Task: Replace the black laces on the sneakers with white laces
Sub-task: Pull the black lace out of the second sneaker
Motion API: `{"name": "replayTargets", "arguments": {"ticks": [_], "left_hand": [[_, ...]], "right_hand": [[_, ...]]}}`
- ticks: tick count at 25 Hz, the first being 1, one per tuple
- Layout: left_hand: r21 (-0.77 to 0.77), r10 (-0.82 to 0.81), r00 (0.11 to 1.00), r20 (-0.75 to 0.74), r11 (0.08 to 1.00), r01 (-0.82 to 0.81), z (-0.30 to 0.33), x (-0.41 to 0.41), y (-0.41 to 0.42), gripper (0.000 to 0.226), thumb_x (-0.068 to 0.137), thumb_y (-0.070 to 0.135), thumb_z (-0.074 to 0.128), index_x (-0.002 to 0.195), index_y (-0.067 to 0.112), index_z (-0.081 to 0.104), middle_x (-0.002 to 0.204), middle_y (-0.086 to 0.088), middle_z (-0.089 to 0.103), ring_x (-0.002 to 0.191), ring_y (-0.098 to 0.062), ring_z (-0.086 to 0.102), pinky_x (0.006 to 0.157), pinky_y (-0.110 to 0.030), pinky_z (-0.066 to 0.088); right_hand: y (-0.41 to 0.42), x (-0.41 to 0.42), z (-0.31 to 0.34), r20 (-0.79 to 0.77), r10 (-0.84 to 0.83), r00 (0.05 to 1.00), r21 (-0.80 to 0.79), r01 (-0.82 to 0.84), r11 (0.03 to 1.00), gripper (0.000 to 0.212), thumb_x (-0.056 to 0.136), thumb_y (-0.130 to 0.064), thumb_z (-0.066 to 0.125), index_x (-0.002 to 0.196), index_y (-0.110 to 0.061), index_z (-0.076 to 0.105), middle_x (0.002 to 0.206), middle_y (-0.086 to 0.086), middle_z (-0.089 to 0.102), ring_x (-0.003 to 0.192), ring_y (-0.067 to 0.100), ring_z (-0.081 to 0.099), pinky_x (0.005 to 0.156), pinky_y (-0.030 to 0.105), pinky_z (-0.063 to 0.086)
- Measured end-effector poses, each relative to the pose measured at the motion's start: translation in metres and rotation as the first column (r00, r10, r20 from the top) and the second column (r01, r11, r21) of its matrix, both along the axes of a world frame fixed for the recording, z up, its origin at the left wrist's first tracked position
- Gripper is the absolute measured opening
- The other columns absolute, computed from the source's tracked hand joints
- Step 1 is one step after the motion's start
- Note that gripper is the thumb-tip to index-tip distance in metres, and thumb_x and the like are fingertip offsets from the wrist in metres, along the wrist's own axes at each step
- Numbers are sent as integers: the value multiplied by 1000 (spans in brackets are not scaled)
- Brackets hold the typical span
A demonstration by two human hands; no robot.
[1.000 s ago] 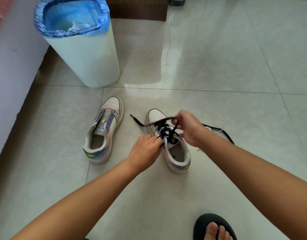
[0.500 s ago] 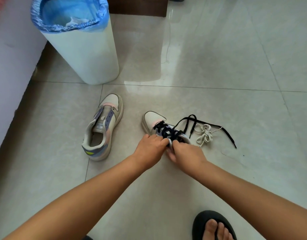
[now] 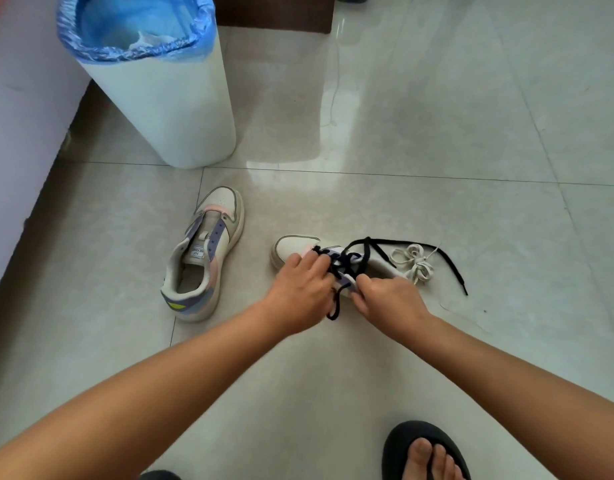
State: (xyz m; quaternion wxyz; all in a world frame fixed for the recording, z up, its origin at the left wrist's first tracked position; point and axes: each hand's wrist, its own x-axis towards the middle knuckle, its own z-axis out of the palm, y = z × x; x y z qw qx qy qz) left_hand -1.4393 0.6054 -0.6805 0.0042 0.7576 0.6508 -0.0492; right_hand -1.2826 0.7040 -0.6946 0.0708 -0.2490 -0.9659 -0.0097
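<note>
Both hands on right sneaker (image 3: 293,247): left hand (image 3: 300,291) and right hand (image 3: 388,299) pinching black lace (image 3: 350,263); white laces (image 3: 414,263) bundled just beside.

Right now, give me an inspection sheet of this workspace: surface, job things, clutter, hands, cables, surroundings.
Surface: glossy tiled floor, with reflections.
Job's things: right sneaker partly threaded with black lace, loose ends trailing on the floor; left sneaker has no lace; white laces bundled on the floor just right of the right sneaker.
Clutter: nothing seen.
Hands: left hand rests on the right sneaker at the lacing; right hand pinches at the lace near the top eyelets.
Cables: nothing seen.
Surroundings: white bin with blue liner behind the left sneaker; pale wall on the left; foot in black sandal at bottom.
</note>
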Motion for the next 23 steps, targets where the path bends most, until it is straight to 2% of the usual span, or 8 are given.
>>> {"name": "replayTargets", "arguments": {"ticks": [4, 7, 10, 13, 16, 19, 21, 23], "left_hand": [[-146, 29, 996, 88, 989, -16, -6, 25, 22, 23, 44, 20, 79, 51, 17, 57, 54, 0, 51, 50, -20, 50, 57, -25, 43], [-120, -65, 997, 48, 990, 70, -7, 14, 14, 23, 49, 21, 82, 56, 18, 61, 54, 2, 53, 52, -20, 52, 60, -30, 51], [-256, -246, 943, -225, 949, 186, 3, -8, 0, 6, 70, 25, 71, 74, 21, 70, 72, 6, 64, 80, -20, 56, 75, -31, 43], [-512, -387, 809, -441, 850, 128, 5, -18, -9, 31, 93, 18, 48, 122, 13, 60, 124, -6, 56, 123, -30, 34, 109, -47, 20], [-451, -81, 977, -199, 892, -18, 20, 4, 0, 35, 91, 16, 44, 124, 7, 50, 129, -11, 47, 127, -30, 32, 108, -44, 18], [-340, 230, 973, 13, 916, -212, 25, 23, 23, 30, 96, 23, 37, 118, 9, 50, 122, -8, 51, 115, -27, 44, 96, -36, 27], [-321, 215, 977, 6, 925, -202, 12, 28, 28, 22, 93, 24, 49, 106, 10, 58, 109, -7, 60, 103, -25, 54, 92, -35, 34], [-160, 105, 994, 44, 982, -97, 9, 27, 27, 21, 63, 24, 80, 77, 15, 66, 74, 0, 64, 71, -18, 63, 73, -28, 46]], "right_hand": [[-1, -2, -3, -40, -10, 999, -18, 10, 1000, 27, 73, -29, 40, 53, -14, 50, 38, -1, 49, 30, 19, 48, 34, 17, 25], [0, 0, -4, -20, 13, 1000, -27, -13, 1000, 26, 75, -31, 48, 55, -14, 51, 40, -2, 51, 31, 19, 50, 34, 17, 26], [1, 1, -2, -20, -2, 1000, -24, 1, 1000, 34, 58, -25, 84, 56, -14, 52, 41, -3, 51, 32, 18, 50, 40, 15, 17], [-1, 0, 2, 10, -48, 999, -3, 48, 999, 39, 48, -25, 90, 54, -14, 53, 39, -3, 50, 30, 17, 48, 45, 16, 14], [-4, -2, 2, 23, -43, 999, -1, 43, 999, 38, 48, -25, 90, 54, -14, 54, 39, -4, 51, 30, 17, 48, 43, 15, 16], [-5, -2, 5, 26, -65, 998, -55, 66, 996, 36, 49, -23, 89, 54, -13, 54, 39, -3, 51, 30, 17, 48, 37, 14, 21], [-5, -2, 5, -5, -57, 998, -58, 56, 997, 33, 55, -23, 85, 54, -12, 53, 39, -3, 50, 30, 19, 48, 37, 14, 21], [-2, -1, 4, -18, -29, 999, -56, 28, 998, 30, 62, -25, 78, 55, -12, 52, 40, -2, 50, 30, 20, 49, 36, 14, 21]]}}
